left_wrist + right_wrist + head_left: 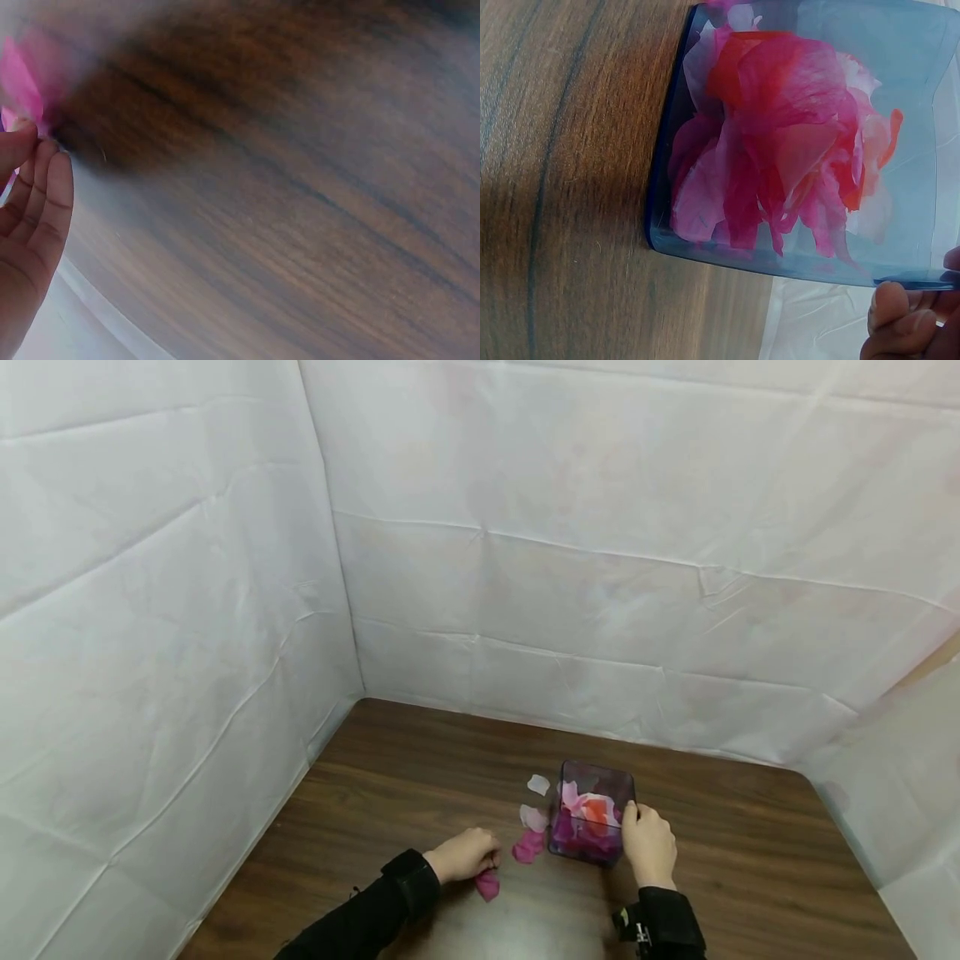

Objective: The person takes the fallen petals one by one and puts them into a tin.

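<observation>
My left hand pinches a magenta petal between thumb and fingertips, low over the table. In the left wrist view the same petal shows blurred beyond the fingertips. My right hand grips the right-hand rim of a see-through, bluish-purple square box. Inside it is a heap of pink, magenta, orange-red and white petals, seen through the wall in the right wrist view. Just left of the box lie magenta petals, a pale pink petal and a white petal.
A dark brown wood-grain table carries everything. White creased sheeting hangs behind its far edge, with more along the left and right sides. Both wrists wear black bands below dark sleeves.
</observation>
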Demonstrator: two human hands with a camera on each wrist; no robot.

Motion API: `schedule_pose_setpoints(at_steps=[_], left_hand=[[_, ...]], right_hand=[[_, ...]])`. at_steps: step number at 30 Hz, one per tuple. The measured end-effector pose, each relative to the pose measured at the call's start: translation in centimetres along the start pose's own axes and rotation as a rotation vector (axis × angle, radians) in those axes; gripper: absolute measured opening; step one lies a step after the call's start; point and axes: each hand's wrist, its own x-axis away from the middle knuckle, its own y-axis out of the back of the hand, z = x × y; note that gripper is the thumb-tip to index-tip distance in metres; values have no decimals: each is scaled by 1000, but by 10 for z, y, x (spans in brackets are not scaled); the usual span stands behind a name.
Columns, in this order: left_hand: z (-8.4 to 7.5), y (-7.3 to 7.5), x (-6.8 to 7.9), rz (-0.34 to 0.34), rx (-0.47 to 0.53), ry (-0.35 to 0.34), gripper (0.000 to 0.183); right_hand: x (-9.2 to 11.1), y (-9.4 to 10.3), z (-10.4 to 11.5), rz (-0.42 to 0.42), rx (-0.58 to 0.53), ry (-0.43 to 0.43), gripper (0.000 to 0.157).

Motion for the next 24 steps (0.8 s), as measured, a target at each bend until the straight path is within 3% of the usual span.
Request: schedule_pose_setpoints(at_steps=[6,10,12,15,19,21,24], left_hand=[[8,9,-10,-68,60,123,12],[5,7,-18,-75,63,119,5],[1,5,-20,-35,71,99,14],[-5,7,-19,84,109,94,33],[-9,11,-14,241,104,127,33],[-10,10,-13,259,75,133,24],[-10,7,-12,223,48,125,16]], right_hand=[[-3,2,-1,-26,4,18,48],[-3,4,0,-18,4,16,49],[-3,3,0,-2,4,9,49],[-2,-1,1,13,1,7,49],[0,-2,1,6,-2,3,48],[0,-2,1,-1,-2,-1,48],[0,0,1,-5,-3,-6,49]])
